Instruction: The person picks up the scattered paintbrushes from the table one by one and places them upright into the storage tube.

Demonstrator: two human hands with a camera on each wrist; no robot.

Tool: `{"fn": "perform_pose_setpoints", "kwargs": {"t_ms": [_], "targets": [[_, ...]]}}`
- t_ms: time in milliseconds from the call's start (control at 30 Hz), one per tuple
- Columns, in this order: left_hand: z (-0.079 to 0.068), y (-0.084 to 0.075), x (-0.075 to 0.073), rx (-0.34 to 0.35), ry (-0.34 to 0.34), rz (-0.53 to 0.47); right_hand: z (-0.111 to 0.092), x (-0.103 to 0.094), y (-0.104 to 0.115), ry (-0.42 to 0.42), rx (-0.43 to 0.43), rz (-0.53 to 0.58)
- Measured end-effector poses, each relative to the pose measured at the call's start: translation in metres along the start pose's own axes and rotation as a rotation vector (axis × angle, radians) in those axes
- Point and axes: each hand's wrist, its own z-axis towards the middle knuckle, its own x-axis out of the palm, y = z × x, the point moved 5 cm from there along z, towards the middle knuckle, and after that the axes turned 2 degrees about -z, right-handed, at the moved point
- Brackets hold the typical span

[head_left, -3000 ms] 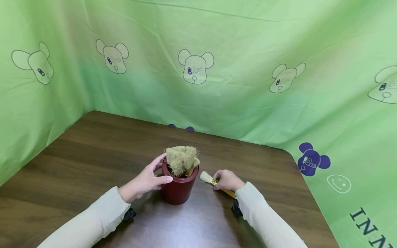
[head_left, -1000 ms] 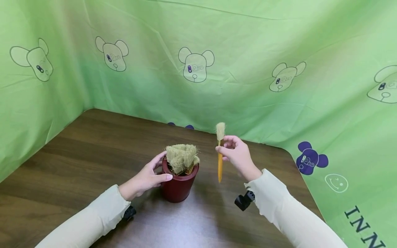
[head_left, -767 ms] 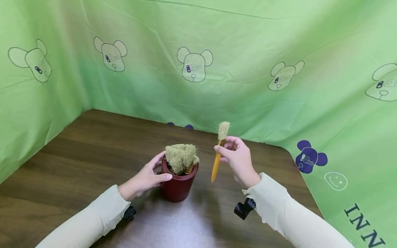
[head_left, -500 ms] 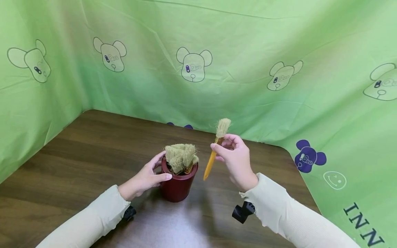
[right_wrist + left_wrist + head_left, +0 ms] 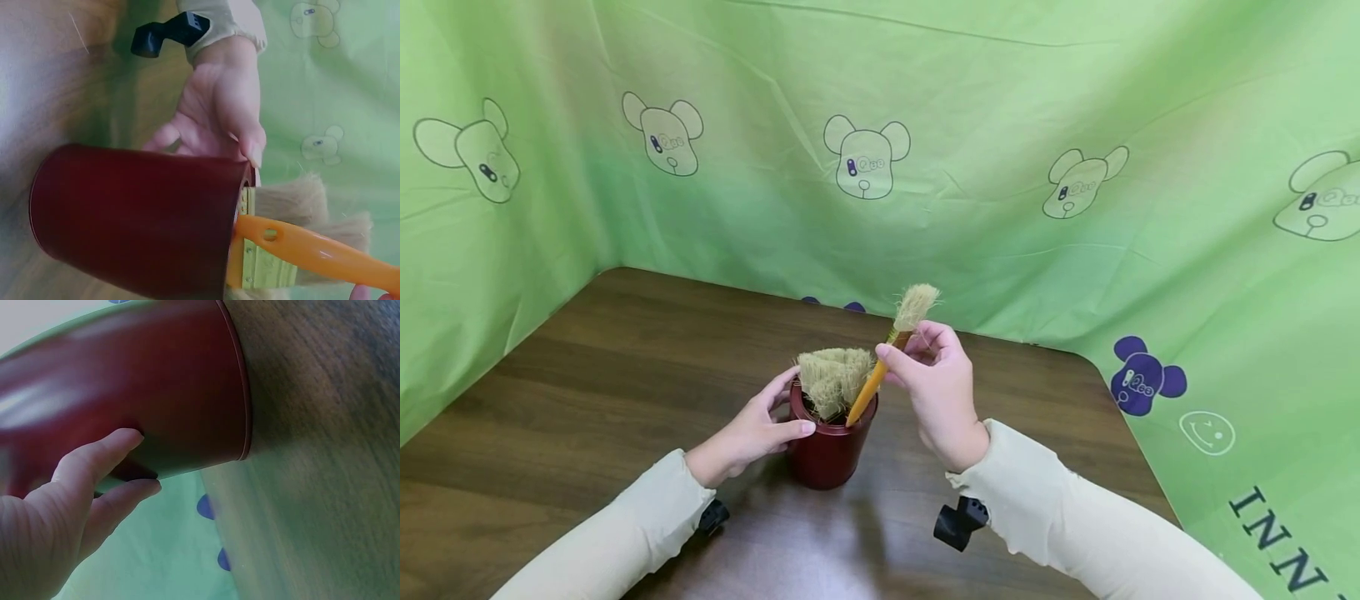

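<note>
A dark red cup (image 5: 826, 460) stands upright on the wooden table. Several paintbrushes (image 5: 829, 382) fill it, bristles up. My left hand (image 5: 748, 437) holds the cup from the left, thumb over the near rim and fingers round the far side. In the left wrist view, fingers touch the wall of the cup (image 5: 156, 381). My right hand (image 5: 946, 390) pinches another paintbrush (image 5: 868, 392) near its metal band. That brush tilts, bristles up to the right, and its orange handle end is at the cup's right rim. The right wrist view shows the handle (image 5: 319, 253) entering the cup's mouth.
Brown wooden table (image 5: 647, 358) spreads around the cup. A green curtain (image 5: 760, 233) printed with bear heads closes off the back and sides. Black wrist cameras (image 5: 961, 523) sit under both sleeves.
My right hand picked the paintbrush up off the table and turned it bristles up. It then moved left, bringing the handle end to the cup. The left hand stayed on the cup.
</note>
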Motion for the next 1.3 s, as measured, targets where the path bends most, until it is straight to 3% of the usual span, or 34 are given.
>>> {"fn": "perform_pose_setpoints", "kwargs": {"t_ms": [167, 633, 833, 967, 1100, 1300], "targets": [[0.0, 0.0, 0.0, -0.003, 0.006, -0.003, -0.003, 0.005, -0.002, -0.001, -0.023, 0.024], [0.0, -0.001, 0.0, -0.001, 0.009, 0.002, -0.01, 0.007, 0.006, -0.001, -0.188, -0.003], [-0.001, -0.001, 0.0, -0.003, 0.006, 0.019, -0.021, 0.008, 0.006, 0.023, -0.389, -0.116], [-0.001, -0.002, -0.001, -0.017, -0.002, 0.018, -0.032, 0.012, 0.001, 0.095, -0.5, -0.108], [0.0, -0.001, -0.002, -0.013, -0.004, 0.025, -0.033, 0.013, -0.008, 0.118, -0.477, -0.101], [0.0, 0.001, -0.001, -0.013, -0.004, 0.032, -0.027, 0.01, -0.019, 0.042, -0.374, -0.153]]}}
